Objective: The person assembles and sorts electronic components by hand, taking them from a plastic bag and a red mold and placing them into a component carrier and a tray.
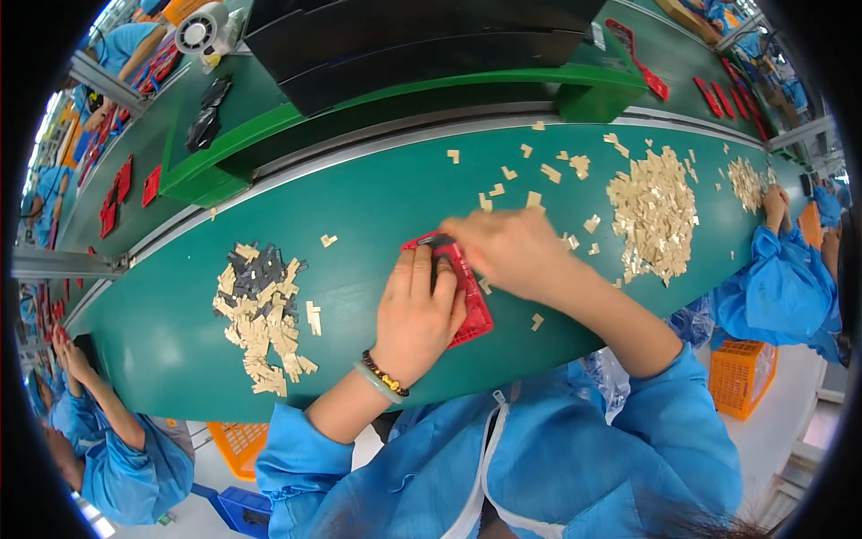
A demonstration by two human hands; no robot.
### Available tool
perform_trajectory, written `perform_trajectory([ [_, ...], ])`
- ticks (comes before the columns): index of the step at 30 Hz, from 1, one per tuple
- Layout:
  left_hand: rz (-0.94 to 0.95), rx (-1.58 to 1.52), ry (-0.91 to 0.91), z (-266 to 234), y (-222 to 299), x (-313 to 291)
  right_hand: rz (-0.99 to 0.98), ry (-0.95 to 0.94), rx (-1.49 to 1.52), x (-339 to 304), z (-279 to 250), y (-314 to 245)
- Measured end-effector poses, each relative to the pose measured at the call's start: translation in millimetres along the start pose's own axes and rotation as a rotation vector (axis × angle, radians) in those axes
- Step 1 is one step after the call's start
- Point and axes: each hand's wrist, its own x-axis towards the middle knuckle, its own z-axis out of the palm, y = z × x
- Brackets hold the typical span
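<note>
A red plastic housing (471,310), rectangular and open-framed, lies on the green bench in front of me. My left hand (417,314) holds it from the left, fingers bent over its upper face and thumb toward its middle. A small dark piece (437,241) shows at the housing's top end. Right there is my right hand (512,251), knuckles up and smeared by motion; its fingertips are hidden, so whatever they hold cannot be made out. To the left lies a pile of cream and dark-grey small flat strips (260,314). On the right a larger heap of cream pieces (655,216) is spread.
A green raised shelf (395,94) carrying a black bin (413,45) runs along the far side. Loose cream pieces (550,172) scatter between heap and shelf. Co-workers in blue sit at left (117,458) and right (781,278). Orange baskets (741,377) stand below the bench.
</note>
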Motion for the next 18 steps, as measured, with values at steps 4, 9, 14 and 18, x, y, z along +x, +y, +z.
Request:
perform_trajectory([
  [4,-0.007,-0.057,-0.027,-4.9,2.1,3.4,-0.081,0.142,0.010,-21.8,23.5,-3.9],
  [9,-0.046,-0.042,-0.103,-16.4,-0.7,1.9,-0.078,0.137,-0.010,-27.1,30.7,3.0],
  [14,0.018,-0.021,-0.131,-9.8,-3.8,19.1,-0.098,0.304,0.292,-55.5,13.2,-23.5],
  [18,-0.027,0.042,-0.092,-8.0,-2.2,19.5,-0.225,0.255,0.429,-67.9,23.2,-38.0],
])
